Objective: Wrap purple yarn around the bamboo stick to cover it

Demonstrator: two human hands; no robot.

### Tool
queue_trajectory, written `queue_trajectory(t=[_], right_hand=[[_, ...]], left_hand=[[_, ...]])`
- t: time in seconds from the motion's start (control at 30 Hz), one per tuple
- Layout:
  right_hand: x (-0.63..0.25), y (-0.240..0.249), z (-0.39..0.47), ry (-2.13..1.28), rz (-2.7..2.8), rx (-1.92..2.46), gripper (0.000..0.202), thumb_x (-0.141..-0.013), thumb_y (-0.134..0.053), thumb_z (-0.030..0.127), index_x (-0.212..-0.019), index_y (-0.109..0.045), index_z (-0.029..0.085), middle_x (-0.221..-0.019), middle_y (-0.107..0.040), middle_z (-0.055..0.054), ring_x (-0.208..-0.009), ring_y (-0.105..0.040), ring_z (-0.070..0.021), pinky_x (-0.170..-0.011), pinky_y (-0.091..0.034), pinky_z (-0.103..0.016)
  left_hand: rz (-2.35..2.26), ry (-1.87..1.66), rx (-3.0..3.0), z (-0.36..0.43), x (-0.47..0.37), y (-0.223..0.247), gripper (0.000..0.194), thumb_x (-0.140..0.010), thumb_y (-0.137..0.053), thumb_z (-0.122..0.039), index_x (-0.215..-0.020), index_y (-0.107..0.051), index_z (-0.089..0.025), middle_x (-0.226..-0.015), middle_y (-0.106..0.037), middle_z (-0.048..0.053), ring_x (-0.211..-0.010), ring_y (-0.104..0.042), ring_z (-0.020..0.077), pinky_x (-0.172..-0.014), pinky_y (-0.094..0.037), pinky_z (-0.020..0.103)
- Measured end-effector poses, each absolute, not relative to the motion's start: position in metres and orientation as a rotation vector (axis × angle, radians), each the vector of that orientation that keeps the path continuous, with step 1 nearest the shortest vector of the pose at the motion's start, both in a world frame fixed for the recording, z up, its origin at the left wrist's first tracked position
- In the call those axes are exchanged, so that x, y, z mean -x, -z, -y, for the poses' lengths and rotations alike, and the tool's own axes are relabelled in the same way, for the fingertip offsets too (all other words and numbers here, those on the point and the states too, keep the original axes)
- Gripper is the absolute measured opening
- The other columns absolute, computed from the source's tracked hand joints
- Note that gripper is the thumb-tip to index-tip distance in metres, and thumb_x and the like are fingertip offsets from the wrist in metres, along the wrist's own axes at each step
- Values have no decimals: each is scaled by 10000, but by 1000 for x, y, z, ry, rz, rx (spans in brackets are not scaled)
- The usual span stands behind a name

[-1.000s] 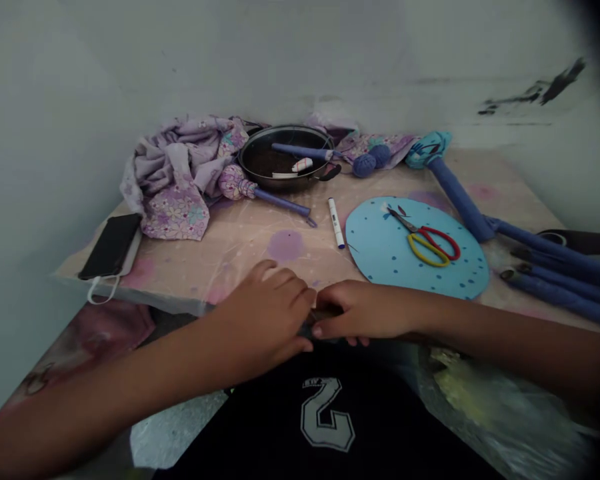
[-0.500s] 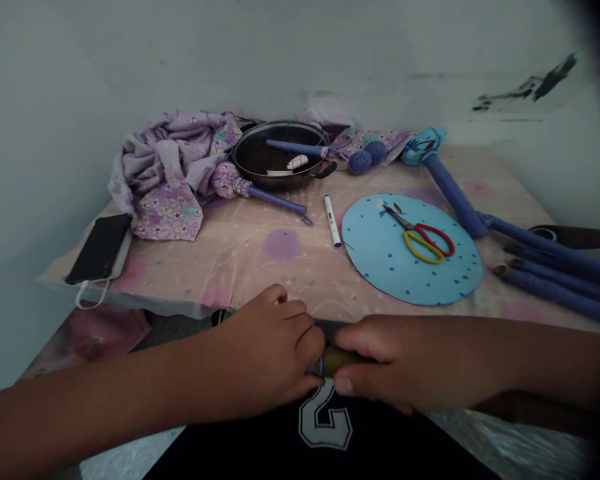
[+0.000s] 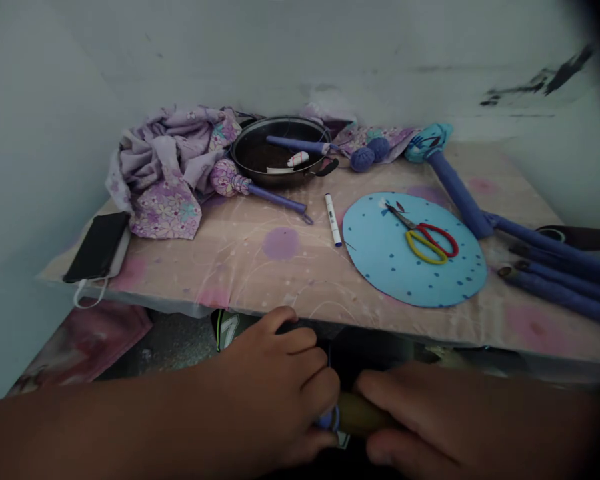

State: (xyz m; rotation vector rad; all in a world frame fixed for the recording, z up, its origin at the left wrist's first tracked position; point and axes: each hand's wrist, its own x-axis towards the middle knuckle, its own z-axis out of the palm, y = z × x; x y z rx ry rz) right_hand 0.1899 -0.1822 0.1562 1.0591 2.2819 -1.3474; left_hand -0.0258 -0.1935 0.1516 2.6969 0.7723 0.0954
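Just off the table's front edge, my left hand [image 3: 293, 383] is closed where blue yarn [image 3: 330, 419] winds round an olive-brown stick [image 3: 361, 415]. The fingers curl over the top and the thumb lies below. My right hand [image 3: 425, 417] grips the same stick a little further right, thumb and fingers on either side of it. A short bare stretch of stick shows between the hands; both its ends are hidden. A strand of yarn rises by my left knuckles.
On the table [image 3: 240, 267] lie a blue dotted disc [image 3: 380, 267] with scissors [image 3: 425, 243] on it, a marker [image 3: 333, 220] and a black phone-like case [image 3: 97, 247]. Behind are a pan [image 3: 280, 177], crumpled floral cloth [image 3: 165, 167] and yarn balls [image 3: 363, 159]. Blue-wrapped sticks [image 3: 555, 293] occupy the right.
Both hands have moved down and nearer my body with the stick, and the bare gap between them is slightly wider. Things on the table have stayed put; the view has shifted slightly.
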Motion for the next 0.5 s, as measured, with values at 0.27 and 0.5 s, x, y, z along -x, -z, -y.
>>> queue_trajectory(t=[0.27,0.5], right_hand=[[-198,-154,162,1455,-2302,-923,350,-860,-483,479,-947,-653,185,-810,-648,-68,-633,-581,-163,-531,-385,-251],[-188,-157,148,1706,-2037,-613,426,-842,-494,516,-973,-648,141,-746,-604,-41,-609,-540,-129,-517,-395,-218]], left_hand=[[-698,-191,-1886,172,35,-156,483,-741,-658,-336,-1192,-538,-213,-1067,-658,58,-903,-615,175,-773,-479,280],[-392,-23,-1280,160,37,-137,421,-799,-566,-444,-1125,-641,-187,-1007,-657,73,-914,-619,201,-825,-481,309]])
